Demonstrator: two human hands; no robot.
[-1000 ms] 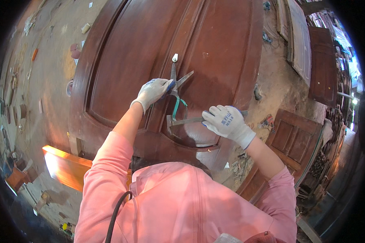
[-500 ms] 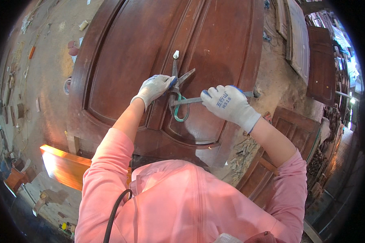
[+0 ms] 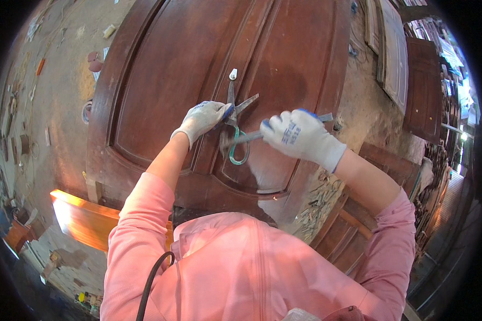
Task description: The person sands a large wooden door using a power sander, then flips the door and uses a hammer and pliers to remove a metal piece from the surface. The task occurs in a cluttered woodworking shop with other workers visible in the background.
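My left hand (image 3: 202, 120), in a white glove with blue fingertips, grips a pair of scissors (image 3: 245, 104) over the dark brown wooden door (image 3: 166, 96). Its blades are spread apart, and a teal-coated handle loop hangs toward me. One blade's tip meets a small white fitting (image 3: 233, 74) on the door's middle strip; whether it is lodged in it I cannot tell. Wrapped round a hammer (image 3: 246, 137) is my gloved right hand (image 3: 297, 134). The hammer's head, smeared by motion, is close to the scissors' pivot and handle, and its shaft end sticks out to the right.
Another panelled door (image 3: 348, 230) lies at the lower right, and more panels (image 3: 393, 59) lean at the far right. An orange-brown board (image 3: 85, 216) stands at the lower left. Wood scraps and a tape roll (image 3: 87, 112) lie on the floor.
My right hand has tilted the hammer: its head has dropped slightly nearer to me and its shaft end has risen. The left hand and scissors have barely moved.
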